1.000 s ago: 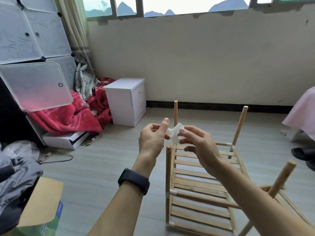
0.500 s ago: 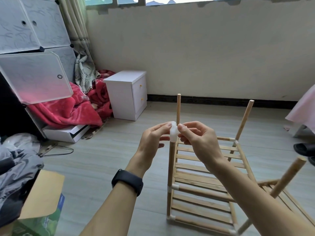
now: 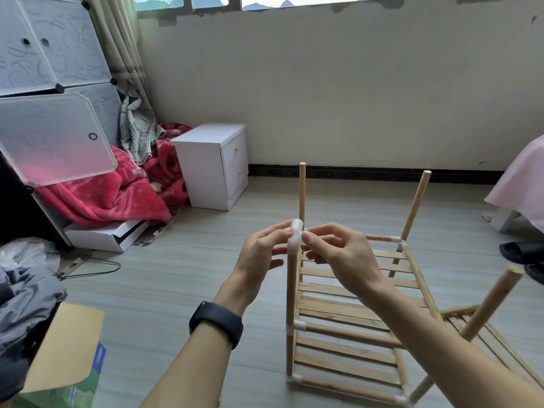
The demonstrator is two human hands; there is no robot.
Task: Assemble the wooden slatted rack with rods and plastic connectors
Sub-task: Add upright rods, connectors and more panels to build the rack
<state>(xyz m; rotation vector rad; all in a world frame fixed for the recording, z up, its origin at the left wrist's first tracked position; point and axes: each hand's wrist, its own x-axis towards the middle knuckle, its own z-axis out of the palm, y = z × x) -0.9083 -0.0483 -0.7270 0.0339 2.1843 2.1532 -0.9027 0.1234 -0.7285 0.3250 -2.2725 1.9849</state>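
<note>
Rack [image 3: 347, 313] stands on the floor [image 3: 164, 290] in the lower middle of the frame, a stack of slatted wooden tiers joined at the corners by white plastic pieces. At the lower left corner of the frame a cardboard box [image 3: 64, 348] sits beside dark clothing [image 3: 23, 304]. Both forearms reach up from the bottom edge, and the left wrist wears a black band [image 3: 216, 322].

At the rack's near left corner an upright rod [image 3: 290, 290] rises to the middle of the frame. A translucent white connector [image 3: 295, 234] sits on its top end; how far down it is pushed cannot be told. The left hand [image 3: 259, 254] pinches the connector from the left with its fingertips. The right hand [image 3: 341, 254] pinches it from the right, thumb forward and fingers curled behind.

At the right, another rod [image 3: 491, 301] leans outward over a second slatted panel [image 3: 482, 328] lying on the floor. Behind the hands two more rods [image 3: 302, 192] [image 3: 416, 201] stick up from the rack's far corners with bare tops.

Farther off, a wire hanger [image 3: 97, 269] lies on the floor at the left, and a dark slipper [image 3: 521, 251] lies at the right edge. A white cabinet [image 3: 212, 163] stands near the wall [image 3: 338, 98], left of centre, beside a red blanket [image 3: 103, 195]. A wardrobe door [image 3: 56, 136] hangs open at the upper left.
</note>
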